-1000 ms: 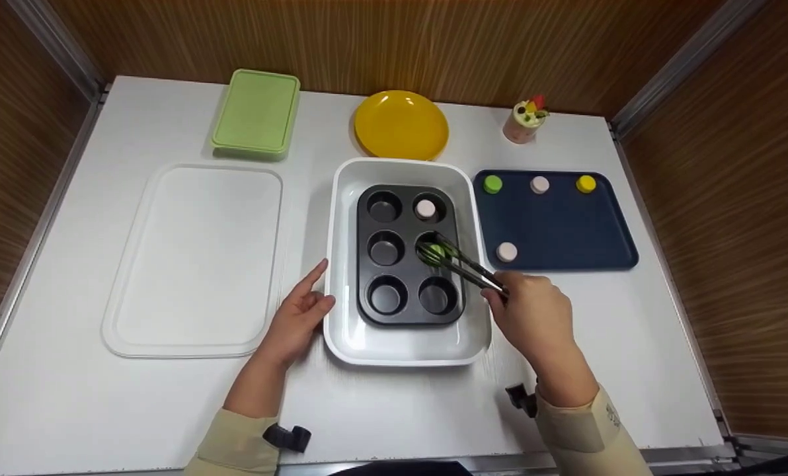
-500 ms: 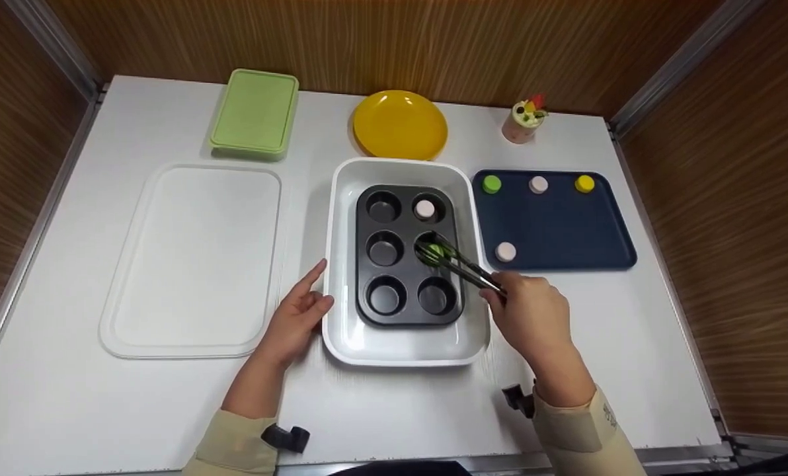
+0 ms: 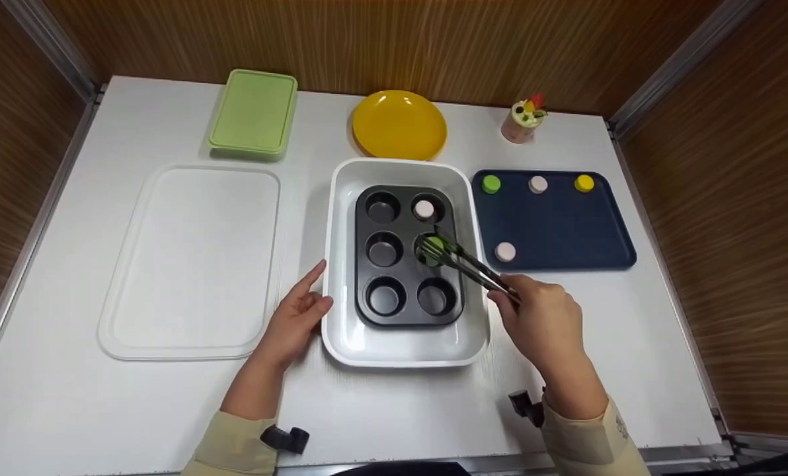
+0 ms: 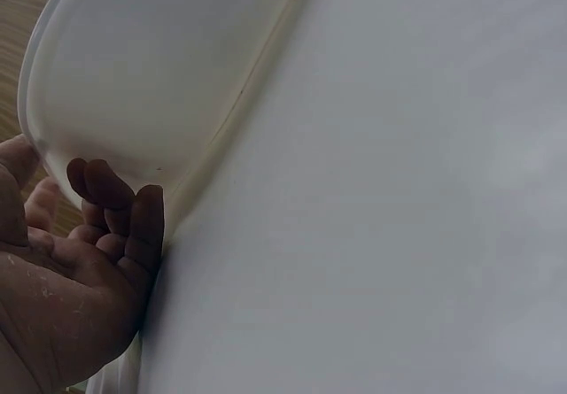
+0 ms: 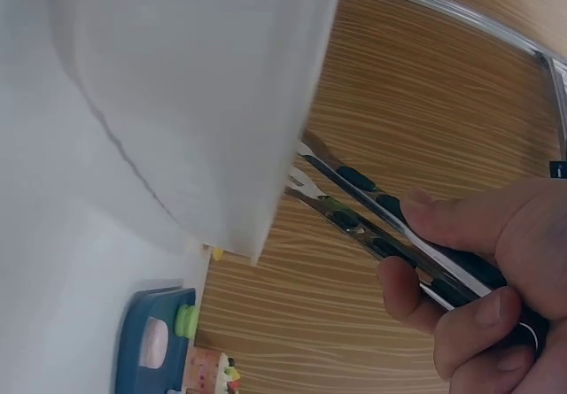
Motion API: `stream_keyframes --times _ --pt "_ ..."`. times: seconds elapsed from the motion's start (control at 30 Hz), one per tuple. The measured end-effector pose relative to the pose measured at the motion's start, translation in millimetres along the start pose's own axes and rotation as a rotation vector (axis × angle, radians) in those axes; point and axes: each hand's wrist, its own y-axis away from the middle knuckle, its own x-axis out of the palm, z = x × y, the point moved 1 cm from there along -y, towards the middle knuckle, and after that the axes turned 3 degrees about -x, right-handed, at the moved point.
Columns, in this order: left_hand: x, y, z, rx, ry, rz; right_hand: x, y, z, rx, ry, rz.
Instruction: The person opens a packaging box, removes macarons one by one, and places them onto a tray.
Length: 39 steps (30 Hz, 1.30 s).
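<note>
My right hand (image 3: 543,317) grips a pair of dark tongs (image 3: 483,271), fingers and thumb wrapped round the arms in the right wrist view. The tong tips reach over the middle right cup of a black muffin tin (image 3: 409,264), on both sides of a small green round piece (image 3: 434,249) in that cup. A pale pink round piece (image 3: 424,209) sits in the top right cup. The tin lies inside a white rectangular tub (image 3: 361,350). My left hand (image 3: 293,320) rests along the tub's left wall, fingers loosely extended, holding nothing.
A navy tray (image 3: 559,228) with green, pink and yellow round pieces stands right of the tub. A translucent lid (image 3: 192,264) lies to the left. Behind are a green lidded box (image 3: 254,111), a yellow plate (image 3: 399,125) and a dessert cup (image 3: 523,122).
My right hand has shifted slightly right and toward me, and the tong arms stand a little wider. More of the green piece shows between the tips. The left hand stays in place.
</note>
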Motion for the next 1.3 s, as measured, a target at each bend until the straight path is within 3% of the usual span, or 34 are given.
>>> stream_keyframes --times 0.4,0.67,1.03,1.3 --pt "-0.3 -0.9 1.1 0.004 -0.006 -0.002 -17.4 2.9 -9.2 -0.02 -0.048 -0.131" --pt "-0.1 -0.6 0.5 0.016 0.008 0.008 -34.4 7.2 -30.8 0.035 -0.035 -0.228" --pt "-0.9 -1.5 1.8 -0.002 0.031 0.02 -51.3 16.6 -66.8 0.257 0.026 -0.237" --pt "-1.3 -0.7 0.5 0.004 0.008 0.013 -47.7 31.4 -105.4 0.427 0.052 -0.146"
